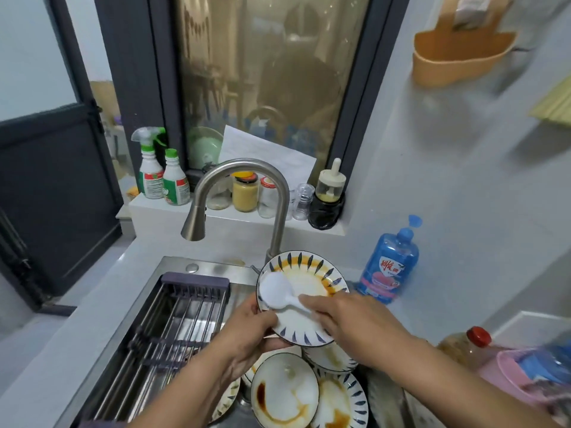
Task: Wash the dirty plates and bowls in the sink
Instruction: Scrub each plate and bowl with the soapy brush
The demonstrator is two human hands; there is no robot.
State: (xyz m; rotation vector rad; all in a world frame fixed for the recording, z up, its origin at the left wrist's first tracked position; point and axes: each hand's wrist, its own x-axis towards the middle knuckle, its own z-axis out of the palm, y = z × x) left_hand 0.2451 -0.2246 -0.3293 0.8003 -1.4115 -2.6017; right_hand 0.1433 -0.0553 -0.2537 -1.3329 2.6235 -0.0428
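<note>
The left hand [247, 332] grips the sauce-stained blue-leaf-rimmed round ceramic plate [312, 279] by its 7 o'clock edge, tilted above stacked dirty bowls [284, 393]; the right hand [346, 319] pinches a white plastic spoon [275, 290]. A greasy rim may slip and chip the stack.

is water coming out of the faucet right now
No, nothing streams from the faucet spout above the drying rack.

The faucet [279, 223] arches over the sink's [216, 268] back, a rack [173, 329] spans its left, dirty dishes [284, 393] crowd its right.
</note>
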